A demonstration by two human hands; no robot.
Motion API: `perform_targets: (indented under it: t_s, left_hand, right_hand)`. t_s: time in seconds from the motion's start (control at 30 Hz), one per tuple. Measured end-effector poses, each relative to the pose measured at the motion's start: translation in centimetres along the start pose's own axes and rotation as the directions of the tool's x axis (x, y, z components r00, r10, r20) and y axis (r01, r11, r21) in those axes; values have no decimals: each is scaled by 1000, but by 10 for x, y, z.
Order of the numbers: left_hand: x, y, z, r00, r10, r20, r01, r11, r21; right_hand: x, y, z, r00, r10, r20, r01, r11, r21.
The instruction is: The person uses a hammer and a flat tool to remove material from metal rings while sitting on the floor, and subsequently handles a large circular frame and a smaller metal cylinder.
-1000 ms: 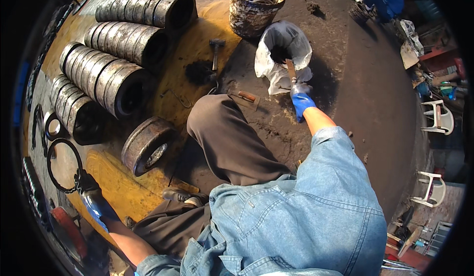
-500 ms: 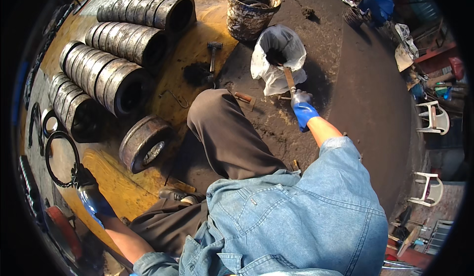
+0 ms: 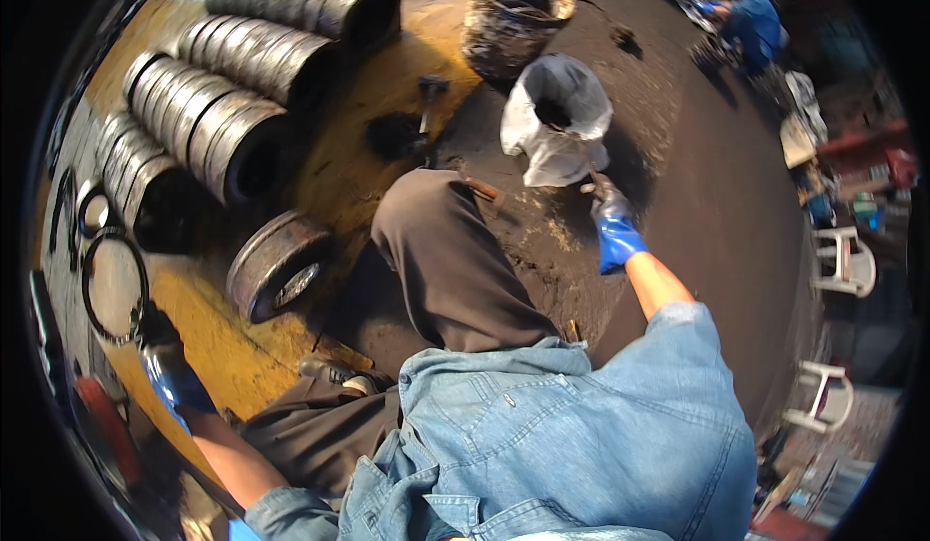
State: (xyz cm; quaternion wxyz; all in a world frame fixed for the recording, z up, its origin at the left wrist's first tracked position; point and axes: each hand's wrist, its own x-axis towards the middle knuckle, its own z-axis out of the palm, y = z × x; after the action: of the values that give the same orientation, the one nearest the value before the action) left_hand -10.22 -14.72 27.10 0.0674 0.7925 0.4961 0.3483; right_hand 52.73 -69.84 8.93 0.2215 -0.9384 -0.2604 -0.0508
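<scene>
While the right hand (image 3: 608,214) hangs at 2 o'clock just off the bag-lined pail (image 3: 552,165) at 1, its outer side has a broad run of dark floor (image 3: 717,221) reaching toward the white chairs (image 3: 865,265) at 3 and 4 o'clock. Left hand (image 3: 162,357), at 8 o'clock, is closed on a thin black ring (image 3: 144,281); a lone thick ring (image 3: 260,262) at 9 and rows of metal rings (image 3: 199,120) at 10 bound its room. Right fingers curled round a slim tool (image 3: 594,171), far end too blurred to read. Versus 0.5 s ago: tool no longer seen crossing the bag's mouth; black ring still gripped. Counts: rows, 4; lone thick ring, 1; bag-lined pail, 1; grimy bucket (image 3: 499,45) at 12, 1; hammer (image 3: 432,86) at 12, 1; chairs, 2; co-worker (image 3: 760,28) at 2, 1.
</scene>
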Motion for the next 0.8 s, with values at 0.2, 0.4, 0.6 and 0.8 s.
perform_targets:
  t_s: [0.2,0.4,0.6,0.8]
  left_hand:
    - [2,29,-1,998,64,-3,-64,996,70]
    - [-14,19,-24,999,39,-19,-36,988,148]
    - [-17,17,-25,998,54,-12,-51,981,186]
    - [-15,14,-25,996,90,-4,-87,970,229]
  right_hand:
    - [44,53,23,705,512,491,-519,-100,849]
    - [14,54,51,560,444,699,-614,-344,710]
    - [-67,71,32,611,410,677,-614,-293,733]
    - [-50,47,13,698,336,633,-544,-327,773]
